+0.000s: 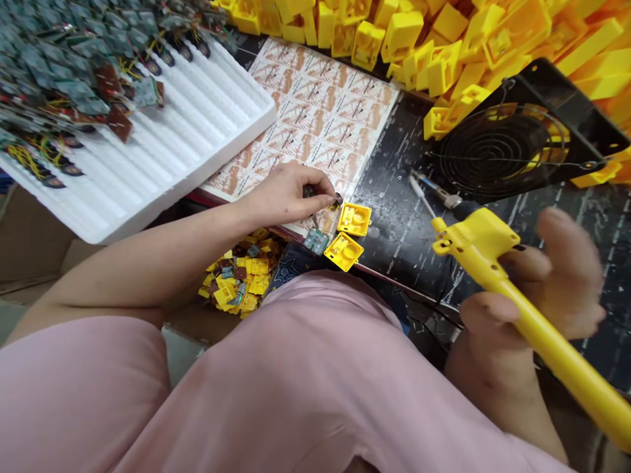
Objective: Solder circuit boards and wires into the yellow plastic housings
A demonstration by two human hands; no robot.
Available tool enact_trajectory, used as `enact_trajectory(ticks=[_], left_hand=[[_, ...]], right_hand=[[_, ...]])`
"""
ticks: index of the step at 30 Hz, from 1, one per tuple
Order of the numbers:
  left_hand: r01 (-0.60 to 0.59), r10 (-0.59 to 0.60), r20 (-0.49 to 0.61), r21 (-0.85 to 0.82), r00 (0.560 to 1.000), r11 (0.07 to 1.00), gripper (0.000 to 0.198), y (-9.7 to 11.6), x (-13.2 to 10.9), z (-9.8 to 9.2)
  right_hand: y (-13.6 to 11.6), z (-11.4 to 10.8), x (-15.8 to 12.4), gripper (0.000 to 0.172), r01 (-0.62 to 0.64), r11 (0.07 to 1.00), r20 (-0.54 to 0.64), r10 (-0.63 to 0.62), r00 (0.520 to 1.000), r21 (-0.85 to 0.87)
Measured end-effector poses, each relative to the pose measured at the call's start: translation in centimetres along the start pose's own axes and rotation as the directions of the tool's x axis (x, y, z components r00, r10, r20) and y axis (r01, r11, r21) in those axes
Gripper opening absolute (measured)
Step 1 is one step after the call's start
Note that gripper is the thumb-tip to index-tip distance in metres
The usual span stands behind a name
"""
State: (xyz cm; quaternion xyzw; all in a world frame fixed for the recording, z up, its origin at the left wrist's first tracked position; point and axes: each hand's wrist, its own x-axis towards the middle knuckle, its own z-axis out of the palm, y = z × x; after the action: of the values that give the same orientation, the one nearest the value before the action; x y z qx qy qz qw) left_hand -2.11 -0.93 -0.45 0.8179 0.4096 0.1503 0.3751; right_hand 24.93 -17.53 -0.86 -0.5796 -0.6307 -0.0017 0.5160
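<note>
Right hand [552, 289], blurred, wrapped around yellow iron [476, 246] pointing over bench [394, 226]. Board [316, 242] at bench's near edge, just beside two case halves [344, 252]. Left hand [290, 192] just beyond, pinched narrow on speaker [338, 198]. Fan [566, 108] past iron; foam tray [182, 151] at left, case pile [448, 26] at back.

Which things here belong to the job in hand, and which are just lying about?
Part of the job, it seems: soldering iron in right fingers; black disc at left fingers; circuit board; two yellow shells.

Apparently just lying about: printed sheet; fan; white tray.
</note>
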Motion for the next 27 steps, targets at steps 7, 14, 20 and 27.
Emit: enact_trajectory(ticks=[7, 14, 20, 27], left_hand=[[-0.138, 0.152, -0.033, 0.263, 0.988, 0.955, 0.028, 0.0, 0.2, 2.3], [-0.17, 0.213, -0.058, 0.421, 0.975, 0.891, 0.032, 0.0, 0.2, 3.1], [-0.204, 0.267, -0.059, 0.494, 0.962, 0.845, 0.031, -0.1, 0.1, 3.5], [-0.23, 0.304, -0.049, 0.542, 0.951, 0.808, 0.028, -0.1, 0.4, 3.6]], right_hand=[[1.2, 0.6, -0.2, 0.037, 0.038, 0.992, -0.142, -0.021, 0.99, 0.118], [1.1, 0.8, -1.2, 0.047, 0.083, 0.994, 0.073, -0.089, 0.993, 0.075], [-0.3, 1.4, -0.2, 0.029, 0.243, 0.969, 0.197, -0.246, 0.949, 0.038], [-1.0, 1.8, 1.5, 0.018, 0.359, 0.933, 0.36, -0.324, 0.875, -0.034]])
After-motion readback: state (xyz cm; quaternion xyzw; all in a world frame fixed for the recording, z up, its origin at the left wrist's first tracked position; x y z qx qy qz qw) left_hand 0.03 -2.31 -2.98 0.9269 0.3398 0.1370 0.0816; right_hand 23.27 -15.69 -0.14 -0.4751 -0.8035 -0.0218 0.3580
